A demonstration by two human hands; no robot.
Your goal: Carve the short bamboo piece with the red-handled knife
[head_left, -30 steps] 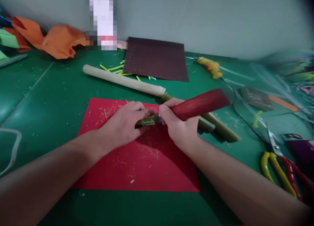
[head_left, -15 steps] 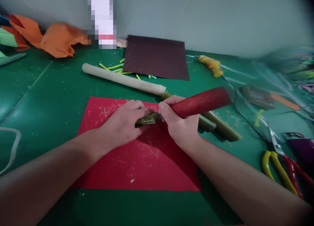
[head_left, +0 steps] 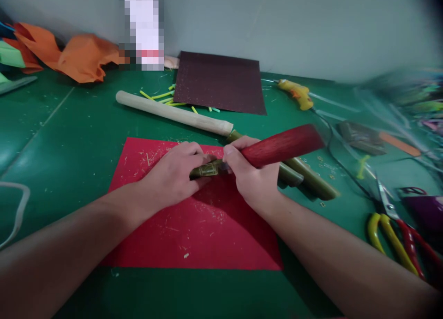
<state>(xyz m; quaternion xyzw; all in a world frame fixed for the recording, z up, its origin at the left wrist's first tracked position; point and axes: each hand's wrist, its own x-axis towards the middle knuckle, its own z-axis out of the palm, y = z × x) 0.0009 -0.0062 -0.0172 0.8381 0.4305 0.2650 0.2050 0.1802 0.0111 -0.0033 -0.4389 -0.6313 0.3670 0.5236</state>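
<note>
My left hand (head_left: 173, 173) is closed round a short dark green bamboo piece (head_left: 206, 169), which has pale lines cut into its surface. My right hand (head_left: 254, 178) grips a carving knife (head_left: 284, 146) with a thick red wooden handle that points up to the right. Its metal tip meets the right end of the bamboo; my fingers mostly hide the blade. Both hands are over a red sheet (head_left: 194, 236) sprinkled with pale shavings. Just beyond my right hand lie green bamboo lengths (head_left: 313, 180), partly covered by it.
A pale peeled stick (head_left: 173, 113) lies behind the red sheet, in front of a dark brown sheet (head_left: 221, 83). At right are a yellow glue gun (head_left: 296, 93) with its cord, scissors (head_left: 391, 208) and yellow-and-red handles. Orange cloth or paper (head_left: 81, 56) is at back left.
The view has shifted very slightly. Both hands keep their hold on the bamboo and the carving knife, in almost the same position.
</note>
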